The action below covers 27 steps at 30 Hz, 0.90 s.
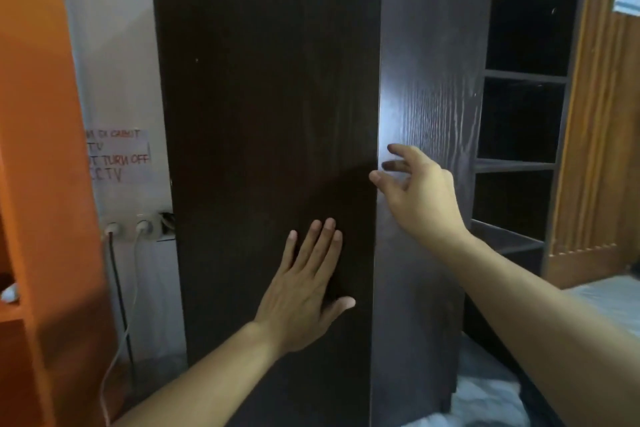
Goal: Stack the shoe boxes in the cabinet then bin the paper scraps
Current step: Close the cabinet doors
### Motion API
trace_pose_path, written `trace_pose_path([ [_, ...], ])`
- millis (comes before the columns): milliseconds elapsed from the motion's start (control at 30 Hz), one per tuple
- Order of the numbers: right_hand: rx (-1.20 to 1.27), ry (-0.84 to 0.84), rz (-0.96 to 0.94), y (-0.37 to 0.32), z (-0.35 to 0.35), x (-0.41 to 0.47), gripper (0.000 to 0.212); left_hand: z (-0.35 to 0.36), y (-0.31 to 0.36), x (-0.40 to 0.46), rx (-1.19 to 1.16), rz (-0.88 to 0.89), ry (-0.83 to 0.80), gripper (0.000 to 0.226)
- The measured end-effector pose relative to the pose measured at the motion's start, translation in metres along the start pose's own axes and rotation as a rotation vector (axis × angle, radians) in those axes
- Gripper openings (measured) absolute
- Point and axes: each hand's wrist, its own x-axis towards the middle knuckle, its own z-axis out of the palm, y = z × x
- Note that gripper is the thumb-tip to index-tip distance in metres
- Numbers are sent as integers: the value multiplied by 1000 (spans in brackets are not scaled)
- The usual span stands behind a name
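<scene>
Tall dark-brown woodgrain cabinet (270, 114) fills centre, left hand (304, 295) flat on its door with fingers straight, right hand (415, 191) fingers loosely spread at door edge, possibly touching; open shelves (519, 163) right, white wall (117, 80) left.

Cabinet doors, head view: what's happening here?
A person stands at a dark wood-grain cabinet. The left hand lies flat, fingers straight, on the left door. The right hand reaches with loosely curled fingers to the inner edge of the right door, at the seam between the doors. It is unclear whether the doors are being opened or shut. Open shelves show to the right. No shoe boxes or paper scraps are in view.
</scene>
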Motion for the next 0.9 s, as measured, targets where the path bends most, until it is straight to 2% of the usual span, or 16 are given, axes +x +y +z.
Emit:
trace_pose_path([
  [67,-69,22,-84,3,6,4,63,1,-7,6,36,21,-49,101],
  [167,-415,-25,-379,7,13,12,73,4,-14,13,84,22,-119,116],
  [200,-516,-73,-424,9,16,16,74,4,-14,15,98,23,-136,120],
  [300,-690,-205,-384,14,20,27,77,7,-13,22,83,11,-177,128],
  [400,-797,-231,-391,21,23,36,81,10,-12,28,89,-32,-221,134],
  [600,-810,-248,-365,32,40,55,84,20,-15,43,222,-91,-291,135],
  [733,-684,-291,-272,38,62,63,88,29,-23,52,295,-104,-306,132],
  [900,-631,-451,-164,64,96,68,88,44,-45,54,353,-107,-335,127],
])
